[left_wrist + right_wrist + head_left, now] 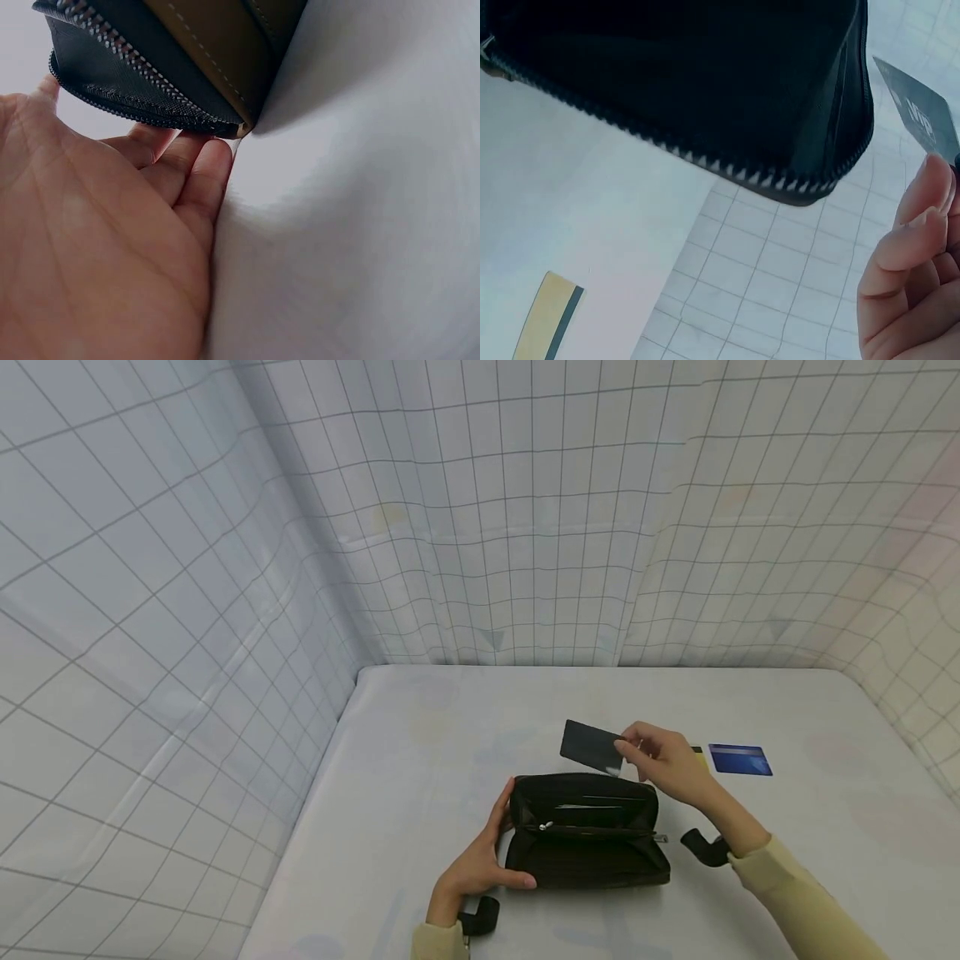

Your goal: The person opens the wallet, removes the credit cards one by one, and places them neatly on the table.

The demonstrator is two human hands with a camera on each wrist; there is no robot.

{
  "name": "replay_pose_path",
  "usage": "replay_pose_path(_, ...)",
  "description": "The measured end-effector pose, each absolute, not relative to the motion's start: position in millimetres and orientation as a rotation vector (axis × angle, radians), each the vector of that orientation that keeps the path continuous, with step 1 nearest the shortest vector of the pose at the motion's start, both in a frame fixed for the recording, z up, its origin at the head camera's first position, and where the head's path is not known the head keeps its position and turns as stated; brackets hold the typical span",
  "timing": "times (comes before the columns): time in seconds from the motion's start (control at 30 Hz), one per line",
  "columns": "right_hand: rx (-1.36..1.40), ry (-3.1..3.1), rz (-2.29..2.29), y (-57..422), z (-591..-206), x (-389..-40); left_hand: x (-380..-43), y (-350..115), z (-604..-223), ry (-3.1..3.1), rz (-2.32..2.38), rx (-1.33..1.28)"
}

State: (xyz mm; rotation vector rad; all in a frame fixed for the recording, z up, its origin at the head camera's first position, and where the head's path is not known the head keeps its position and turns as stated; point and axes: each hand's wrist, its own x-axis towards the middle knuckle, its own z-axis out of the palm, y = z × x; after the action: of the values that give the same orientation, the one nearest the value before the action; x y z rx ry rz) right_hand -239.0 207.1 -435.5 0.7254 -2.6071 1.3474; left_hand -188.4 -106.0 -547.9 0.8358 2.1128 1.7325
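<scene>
A black zip-around wallet (588, 875) lies unzipped on the white table, its compartments spread apart and facing up. My left hand (477, 862) grips its left end, thumb at the front edge and fingers at the back corner. In the left wrist view, the fingers (202, 176) touch the wallet's zipper edge (142, 67), and part of its outside looks brown with pale stitching. Just above the wallet's back edge, my right hand (667, 763) pinches a black card (590, 746) by its right end. "VIP" is printed on this card (921, 112) in the right wrist view.
To the right lies a blue card (740, 759) on the table. A yellow card with a dark stripe (546, 315) lies beside it, partly hidden by my right hand in the head view. Grid-patterned white cloth (510, 527) hangs behind and along the table's sides.
</scene>
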Motion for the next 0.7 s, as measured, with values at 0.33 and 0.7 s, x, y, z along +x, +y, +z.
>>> replay_pose_path(0.33,0.611,-2.605,1.408,227,-447,-245,-186,-106,-544,2.102,1.741,0.822)
replay_pose_path(0.7,0.515,-2.646,1.515,242,-446,-248,-180,-105,-523,2.1,1.709,0.799)
